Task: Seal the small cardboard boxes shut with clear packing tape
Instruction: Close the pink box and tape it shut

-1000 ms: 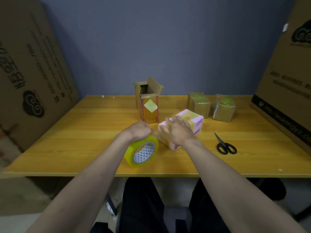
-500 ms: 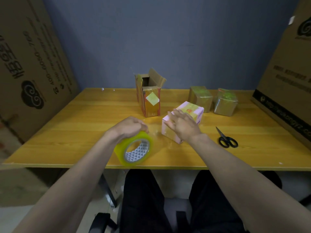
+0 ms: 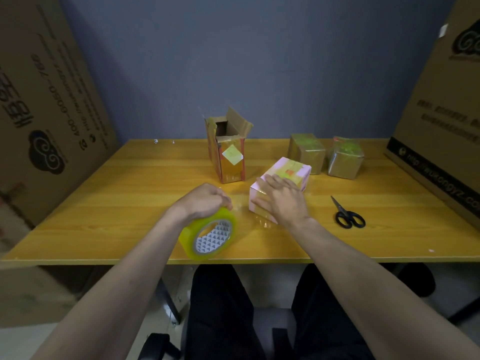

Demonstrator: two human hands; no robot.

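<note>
While my left hand (image 3: 205, 201) grips the tape roll (image 3: 210, 236) near the table's front edge (image 3: 78, 261), my right hand (image 3: 281, 201) presses flat on the pink box (image 3: 291, 172). Scissors (image 3: 346, 215) lie to the right; bare wood (image 3: 117, 203) spreads to the left.

The large cardboard sheet (image 3: 52, 100) leaning at the left bears a phone number starting "400-0060", large characters too skewed to read, and a cloud-swirl logo; the right cardboard sheet (image 3: 441, 113) carries a partly legible web address along its black band; its other print is blurred.
</note>
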